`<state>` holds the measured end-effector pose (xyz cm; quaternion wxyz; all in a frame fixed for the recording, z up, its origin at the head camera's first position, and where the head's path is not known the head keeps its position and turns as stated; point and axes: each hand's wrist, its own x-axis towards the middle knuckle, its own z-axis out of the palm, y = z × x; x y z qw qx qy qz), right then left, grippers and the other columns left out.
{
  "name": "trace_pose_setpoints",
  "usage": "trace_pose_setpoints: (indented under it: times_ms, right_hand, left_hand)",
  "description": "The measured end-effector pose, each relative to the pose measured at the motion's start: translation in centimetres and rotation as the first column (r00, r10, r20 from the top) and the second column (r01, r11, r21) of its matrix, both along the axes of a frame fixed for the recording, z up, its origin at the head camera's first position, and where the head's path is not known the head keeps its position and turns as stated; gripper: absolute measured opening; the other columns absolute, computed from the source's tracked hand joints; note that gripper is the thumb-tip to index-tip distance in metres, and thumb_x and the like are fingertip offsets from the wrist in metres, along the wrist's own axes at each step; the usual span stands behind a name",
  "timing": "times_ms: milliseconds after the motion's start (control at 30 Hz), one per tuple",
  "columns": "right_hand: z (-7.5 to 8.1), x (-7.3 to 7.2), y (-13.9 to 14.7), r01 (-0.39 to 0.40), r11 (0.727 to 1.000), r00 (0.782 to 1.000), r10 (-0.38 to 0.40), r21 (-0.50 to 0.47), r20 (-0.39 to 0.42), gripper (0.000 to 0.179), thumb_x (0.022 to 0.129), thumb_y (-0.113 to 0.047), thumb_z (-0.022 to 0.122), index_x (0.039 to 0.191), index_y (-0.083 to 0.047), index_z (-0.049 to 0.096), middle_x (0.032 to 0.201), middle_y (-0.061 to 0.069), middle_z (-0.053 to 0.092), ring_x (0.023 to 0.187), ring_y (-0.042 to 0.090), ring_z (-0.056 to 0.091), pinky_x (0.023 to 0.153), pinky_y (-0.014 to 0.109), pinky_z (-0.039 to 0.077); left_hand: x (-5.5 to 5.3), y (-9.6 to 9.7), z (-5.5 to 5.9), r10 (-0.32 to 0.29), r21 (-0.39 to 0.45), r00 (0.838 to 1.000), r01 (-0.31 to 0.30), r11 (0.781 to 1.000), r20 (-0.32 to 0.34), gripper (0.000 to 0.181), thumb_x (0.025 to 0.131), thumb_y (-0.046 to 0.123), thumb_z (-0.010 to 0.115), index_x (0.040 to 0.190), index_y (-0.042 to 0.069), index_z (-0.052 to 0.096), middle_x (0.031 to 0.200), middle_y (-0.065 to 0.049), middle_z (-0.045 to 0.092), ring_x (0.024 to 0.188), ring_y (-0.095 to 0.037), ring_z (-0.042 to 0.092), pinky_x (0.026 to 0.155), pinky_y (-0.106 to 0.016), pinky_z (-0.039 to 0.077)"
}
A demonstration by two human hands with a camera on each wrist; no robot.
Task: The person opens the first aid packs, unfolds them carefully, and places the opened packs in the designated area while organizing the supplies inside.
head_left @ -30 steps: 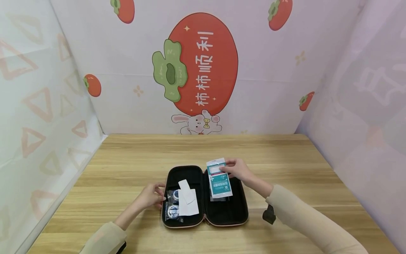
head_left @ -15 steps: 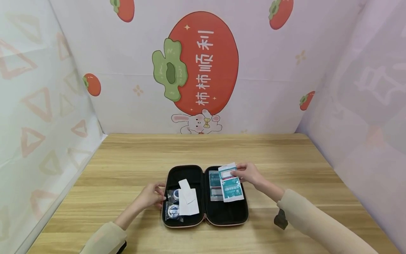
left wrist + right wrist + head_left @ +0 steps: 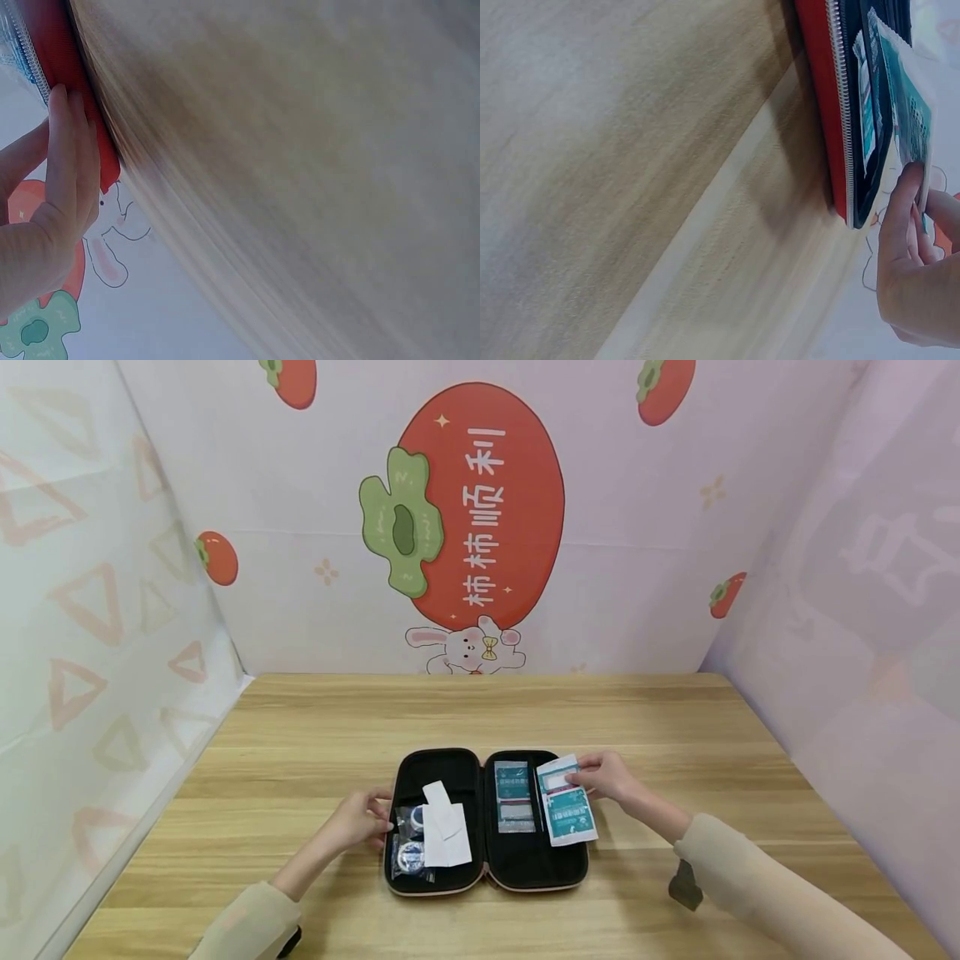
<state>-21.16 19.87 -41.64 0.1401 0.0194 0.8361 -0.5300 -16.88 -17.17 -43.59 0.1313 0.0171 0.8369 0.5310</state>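
Note:
A zippered case lies unfolded on the table, its black lining (image 3: 528,864) facing up and its outside red in the wrist views. My right hand (image 3: 609,777) pinches a teal-and-white flat packet (image 3: 570,817) between thumb and fingers over the right edge of the case. In the right wrist view this packet (image 3: 911,112) stands on edge above the zipper. A second teal packet (image 3: 513,797) rests in the right half. My left hand (image 3: 358,820) touches the case's left side; the left wrist view shows its fingers (image 3: 64,161) straight along the red wall (image 3: 60,45).
The left half holds two clear-wrapped round rolls, one (image 3: 411,857) nearer the front, and white paper pieces (image 3: 446,835). A wooden table (image 3: 480,714) bears the case. Printed cloth walls (image 3: 622,602) stand behind and at both sides.
My right hand has moved right and slightly toward me with the packet, from over the middle of the case to its right edge. The second packet now shows fully. My left hand stays put.

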Motion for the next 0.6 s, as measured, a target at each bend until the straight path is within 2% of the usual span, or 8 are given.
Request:
trace_pose_setpoints:
  times_ms: [267, 600]
  right_hand:
    - [-0.43, 0.36, 0.33, -0.011, 1.000, 1.000, 0.011, 0.027, 0.016, 0.028, 0.079, -0.005, 0.063, 0.100, 0.013, 0.057, 0.078, 0.015, 0.065, 0.063, 0.014, 0.061, 0.054, 0.028, 0.057]
    - [-0.70, 0.61, 0.08, -0.012, 0.999, 0.999, 0.011, 0.031, 0.035, 0.032, 0.077, -0.005, 0.065, 0.102, 0.014, 0.057, 0.081, 0.018, 0.065, 0.064, 0.015, 0.062, 0.055, 0.029, 0.058]
  left_hand:
    - [-0.04, 0.14, -0.08, 0.015, -0.010, 1.000, -0.015, 1.000, -0.002, 0.046, 0.069, -0.020, 0.056, 0.113, -0.017, 0.044, 0.076, -0.016, 0.051, 0.051, -0.016, 0.055, 0.049, -0.034, 0.057]
    - [-0.04, 0.07, -0.03, -0.001, -0.004, 1.000, 0.001, 1.000, 0.000, 0.045, 0.070, -0.020, 0.055, 0.113, -0.018, 0.043, 0.075, -0.016, 0.051, 0.051, -0.016, 0.055, 0.049, -0.033, 0.057]
